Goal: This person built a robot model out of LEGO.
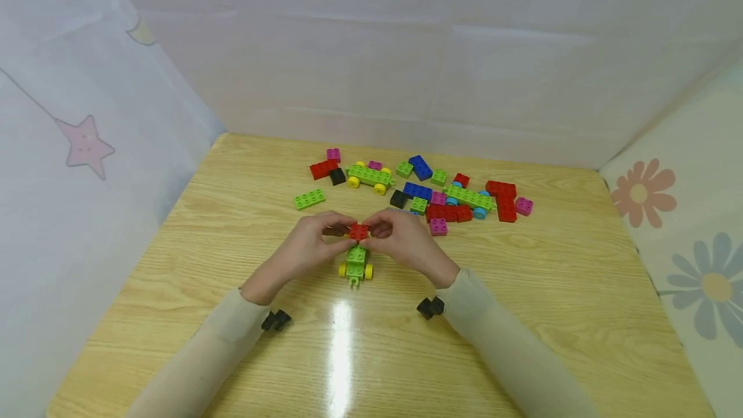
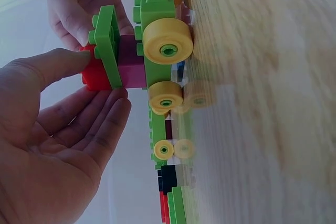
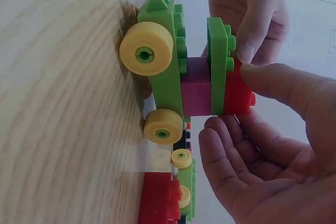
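In the head view, a small red brick [image 1: 358,231] tops a stacked toy car near the middle of the table. My left hand [image 1: 307,240] pinches the brick from the left, thumb on the near side and fingers on the far side. Opposite it, my right hand [image 1: 406,240] pinches the same brick from the right. Under the red brick lies a flat green plate [image 3: 217,66], and below that a magenta brick [image 3: 195,93]. These sit on a green wheeled base [image 2: 158,51] with yellow wheels [image 2: 168,41] standing on the tabletop.
Behind the hands lie a green car base with yellow wheels [image 1: 371,176], another with blue wheels [image 1: 469,197], a loose green brick [image 1: 309,199], a blue brick [image 1: 420,167], a magenta brick [image 1: 438,227] and several red bricks [image 1: 507,209]. Cloth walls border the table [image 1: 232,353].
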The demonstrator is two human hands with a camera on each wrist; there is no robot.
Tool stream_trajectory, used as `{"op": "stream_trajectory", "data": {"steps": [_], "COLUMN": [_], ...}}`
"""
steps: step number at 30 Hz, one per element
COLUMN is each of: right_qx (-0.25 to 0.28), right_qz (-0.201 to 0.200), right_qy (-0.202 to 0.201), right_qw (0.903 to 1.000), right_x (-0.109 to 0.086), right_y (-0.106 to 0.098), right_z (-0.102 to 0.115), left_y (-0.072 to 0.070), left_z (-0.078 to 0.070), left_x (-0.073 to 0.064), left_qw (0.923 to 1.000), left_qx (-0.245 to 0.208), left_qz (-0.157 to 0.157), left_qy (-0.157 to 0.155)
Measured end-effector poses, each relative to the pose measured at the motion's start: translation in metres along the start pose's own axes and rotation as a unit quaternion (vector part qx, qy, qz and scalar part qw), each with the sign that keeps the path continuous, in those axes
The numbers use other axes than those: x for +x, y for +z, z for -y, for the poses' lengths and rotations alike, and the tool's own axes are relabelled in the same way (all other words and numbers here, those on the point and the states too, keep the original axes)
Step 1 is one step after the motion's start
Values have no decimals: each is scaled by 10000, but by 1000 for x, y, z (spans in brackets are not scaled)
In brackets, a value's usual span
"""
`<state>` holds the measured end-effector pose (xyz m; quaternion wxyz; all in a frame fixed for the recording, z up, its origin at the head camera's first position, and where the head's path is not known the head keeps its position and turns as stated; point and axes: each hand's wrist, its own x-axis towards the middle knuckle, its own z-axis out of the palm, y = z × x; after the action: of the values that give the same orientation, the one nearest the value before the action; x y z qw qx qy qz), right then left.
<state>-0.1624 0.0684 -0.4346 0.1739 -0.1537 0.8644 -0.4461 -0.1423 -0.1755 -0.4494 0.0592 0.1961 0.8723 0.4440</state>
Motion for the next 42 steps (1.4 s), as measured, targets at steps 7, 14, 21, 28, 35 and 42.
{"op": "stream_trajectory", "data": {"steps": [7, 14, 21, 28, 35, 42], "right_qx": [26, 373, 236, 106, -236, -504], "right_qz": [231, -25, -314, -458, -421, -316], "right_qy": [-27, -72, 34, 173, 322, 447], "right_qw": [9997, 9993, 9992, 9987, 9983, 9972], "right_x": [6, 22, 49, 78, 101, 113], "right_y": [-8, -24, -38, -48, -52, -51], "right_z": [1, -4, -10, -13, -16, -21], "left_y": [-4, -11, -15, -20, -25, -28], "left_z": [2, 5, 9, 10, 9, 8], "left_x": [0, -2, -2, 1, 2, 1], "left_qw": [9999, 9994, 9991, 9988, 9980, 9979], "left_qx": [38, 99, 132, 76, 74, 86], "left_qz": [67, 31, 1, -26, -43, -55], "left_qy": [-94, -317, -413, -474, -624, -645]}}
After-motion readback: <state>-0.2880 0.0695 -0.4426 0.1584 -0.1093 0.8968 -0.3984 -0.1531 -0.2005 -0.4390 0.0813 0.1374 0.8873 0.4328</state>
